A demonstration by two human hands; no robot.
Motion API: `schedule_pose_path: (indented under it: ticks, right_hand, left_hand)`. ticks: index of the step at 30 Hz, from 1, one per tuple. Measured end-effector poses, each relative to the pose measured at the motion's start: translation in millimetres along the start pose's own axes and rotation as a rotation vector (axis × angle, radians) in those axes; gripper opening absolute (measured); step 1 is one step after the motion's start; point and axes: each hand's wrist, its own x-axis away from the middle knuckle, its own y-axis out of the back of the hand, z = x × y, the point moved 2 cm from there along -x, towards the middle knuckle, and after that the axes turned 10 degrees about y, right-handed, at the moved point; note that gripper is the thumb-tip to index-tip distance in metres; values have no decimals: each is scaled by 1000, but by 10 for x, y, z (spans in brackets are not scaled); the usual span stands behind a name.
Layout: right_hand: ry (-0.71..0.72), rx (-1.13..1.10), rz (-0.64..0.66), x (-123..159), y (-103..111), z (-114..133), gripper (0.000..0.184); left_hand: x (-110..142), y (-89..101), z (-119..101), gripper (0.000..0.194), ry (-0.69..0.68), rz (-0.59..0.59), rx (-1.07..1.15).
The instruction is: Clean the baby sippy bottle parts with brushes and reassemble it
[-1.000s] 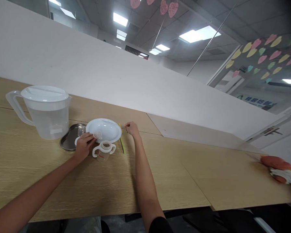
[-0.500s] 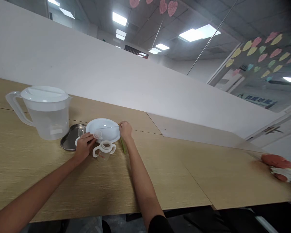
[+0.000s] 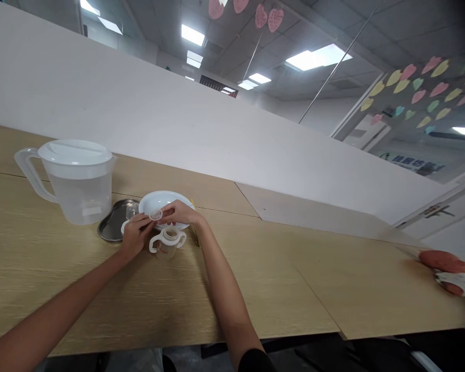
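Note:
Over the near edge of a white bowl (image 3: 155, 197), my left hand (image 3: 134, 235) is closed on a small clear round cap-like piece (image 3: 155, 214). Reaching in from the right, my right hand (image 3: 180, 212) has its fingers bent together at the same piece. Just below my hands stands a clear bottle (image 3: 166, 250) with a white two-handled collar and an uncovered mouth. A shiny metal kidney-shaped tray (image 3: 110, 227) lies left of my left hand. In it sits a small clear container (image 3: 130, 209); a white ring-like part (image 3: 124, 226) is partly hidden by my hand.
A large lidded pitcher (image 3: 81, 191) with clear liquid stands at the left. A thin green item (image 3: 197, 238) lies beside the bowl, partly behind my right wrist. A red and white bundle (image 3: 449, 268) rests at the table's far right. A white partition (image 3: 217, 139) runs along the back.
My right hand has moved left from the bowl's right rim to the clear piece in my left hand. The thin stick it held across the bowl no longer shows there.

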Motion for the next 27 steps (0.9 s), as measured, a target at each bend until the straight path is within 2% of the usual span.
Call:
schedule_pose_path:
  ticks: [5,9,13,15,17,20,23,27]
  right_hand:
    - [-30,-106,-82,-52,-20,-125,16]
    - [-38,-179,-110,63,75,-60,14]
    - [-99,-147,-84,198,196,29,12]
    - [-131,-57,-92,217,237,28,11]
    - [-175,103,-126,197,258,-11,12]
    - [-256,442,-162,131,249,-102,15]
    - [-315,738,-182,73,215,-174,16]
    - [-352,837,-208,37,162,-230,17]
  left_hand:
    - [0,3,-32,40,-23,13,-23]
    - [20,27,-133,39,-22,29,-33]
    - [46,105,-269,41,58,-68,43]
    - [66,142,-333,40,100,-125,118]
    - [97,158,-397,40,113,-134,195]
    - [157,148,-508,37,50,-55,220]
    - [216,122,-611,35,-67,61,137]
    - [257,78,-640,39,-142,154,16]
